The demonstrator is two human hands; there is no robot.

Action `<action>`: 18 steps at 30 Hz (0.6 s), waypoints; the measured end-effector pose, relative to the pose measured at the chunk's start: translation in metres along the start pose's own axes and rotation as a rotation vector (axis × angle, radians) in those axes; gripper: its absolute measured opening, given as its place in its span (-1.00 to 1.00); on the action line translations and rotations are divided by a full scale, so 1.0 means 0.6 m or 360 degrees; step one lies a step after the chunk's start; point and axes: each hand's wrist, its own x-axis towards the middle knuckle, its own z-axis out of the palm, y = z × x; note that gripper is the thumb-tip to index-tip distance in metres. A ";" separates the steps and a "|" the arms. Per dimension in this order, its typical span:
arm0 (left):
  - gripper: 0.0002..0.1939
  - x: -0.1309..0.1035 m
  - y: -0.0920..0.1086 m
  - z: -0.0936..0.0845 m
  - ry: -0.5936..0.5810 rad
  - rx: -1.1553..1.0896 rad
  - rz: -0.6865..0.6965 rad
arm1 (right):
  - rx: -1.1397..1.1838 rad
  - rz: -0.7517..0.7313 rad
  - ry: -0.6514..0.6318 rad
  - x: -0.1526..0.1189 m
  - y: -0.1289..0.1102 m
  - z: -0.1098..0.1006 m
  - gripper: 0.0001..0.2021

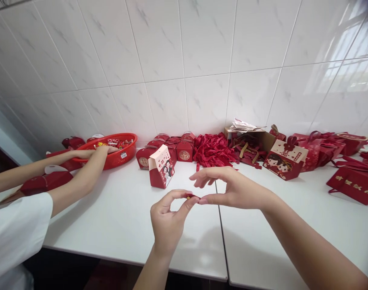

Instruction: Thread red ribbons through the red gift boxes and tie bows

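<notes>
My left hand [171, 219] is closed in a pinch on a small dark red piece with a bit of gold [190, 197], mostly hidden by the fingertips. Close against it, the thumb tip of my right hand [223, 187] reaches the left thumb and the red piece; the other right fingers arch above, apart from the thumb. Behind my hands a red and cream gift box [162, 167] with a printed couple stands upright on the white table [111, 225]. A heap of red ribbons [214, 150] lies farther back.
At left, another person's hands reach into a red basin [123, 155] of small wrapped sweets. An open cardboard box [264, 141] with red and gold pieces stands by the wall. A cartoon-printed gift box [285, 160] and several red boxes [354, 183] stand at right. A seam divides the tables.
</notes>
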 end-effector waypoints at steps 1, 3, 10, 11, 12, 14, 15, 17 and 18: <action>-0.92 0.000 -0.001 -0.004 -0.0005 0.0072 0.0138 | 0.0046 -0.0050 0.0006 0.000 -0.003 0.003 -0.67; -0.86 0.001 -0.002 -0.011 -0.0017 0.0179 0.0407 | 0.0165 -0.0128 -0.0031 0.000 -0.009 0.009 -0.71; -0.77 0.004 0.004 -0.027 -0.0213 0.0455 0.0944 | 0.0348 -0.0052 -0.0216 0.004 -0.008 0.023 -0.82; -0.77 0.005 0.005 -0.028 -0.0249 0.0509 0.0972 | 0.0378 -0.0023 -0.0232 0.004 -0.005 0.025 -0.84; -0.77 0.006 0.006 -0.028 -0.0282 0.0564 0.0989 | 0.0420 0.0012 -0.0249 0.005 -0.002 0.026 -0.85; -0.75 0.010 0.006 -0.027 -0.0325 0.0648 0.1006 | 0.0513 0.0111 -0.0275 0.004 0.002 0.027 -0.87; -0.74 0.011 0.006 -0.025 -0.0334 0.0676 0.1014 | 0.0552 0.0160 -0.0282 0.004 0.003 0.027 -0.88; -0.74 0.012 0.007 -0.021 -0.0333 0.0694 0.1008 | 0.0582 0.0232 -0.0294 0.003 0.004 0.026 -0.89; -0.75 0.010 0.008 -0.019 -0.0332 0.0688 0.0986 | 0.0572 0.0248 -0.0297 0.002 0.003 0.026 -0.90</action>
